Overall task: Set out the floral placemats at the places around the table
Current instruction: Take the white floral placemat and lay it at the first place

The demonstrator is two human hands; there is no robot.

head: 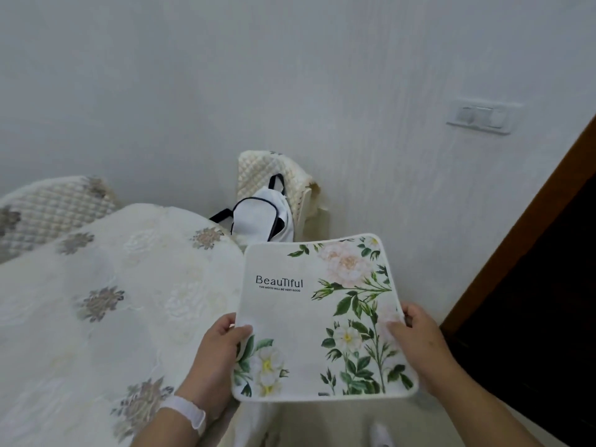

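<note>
The person holds one floral placemat (322, 317) in the air just off the right edge of the tabletop (96, 301), printed side up, with the word "Beautiful" near its top left and flowers along the right and bottom. The left hand (213, 359) has its fingers (240, 332) clamped on the mat's left edge, thumb on top, and the right hand (419, 343) grips the right edge the same way. A white band (185, 412) sits on the left wrist. The tabletop is covered by a cream cloth with grey flower patches, and no placemat lies on the part of it that shows, so judging by this the setting out has barely begun, or at least this side has yet to be served. Whether more mats are stacked under the one held cannot be told. Two padded chairs (267, 175) stand by the wall, and the farther one carries a white bag (261, 217)
</note>
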